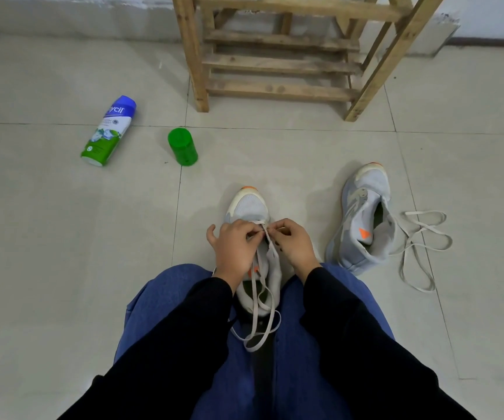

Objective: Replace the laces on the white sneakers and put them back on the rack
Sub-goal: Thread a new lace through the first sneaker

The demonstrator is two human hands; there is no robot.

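Note:
A white sneaker [249, 207] with an orange toe tip stands on the floor between my knees, toe pointing away. My left hand [234, 247] and my right hand [294, 244] sit over its eyelets, and each pinches the off-white lace [258, 322] near the front eyelets. The lace ends trail down over the tongue onto my blue trousers. The second white sneaker [363, 216] lies on its side to the right, unlaced, and a loose off-white lace [420, 247] is coiled on the tiles beside it. The wooden rack [278, 65] stands ahead.
A blue, white and green bottle [108, 131] lies on its side on the tiles at the left. A green cap [182, 147] lies near it. The floor is pale tile, with a wall behind the rack.

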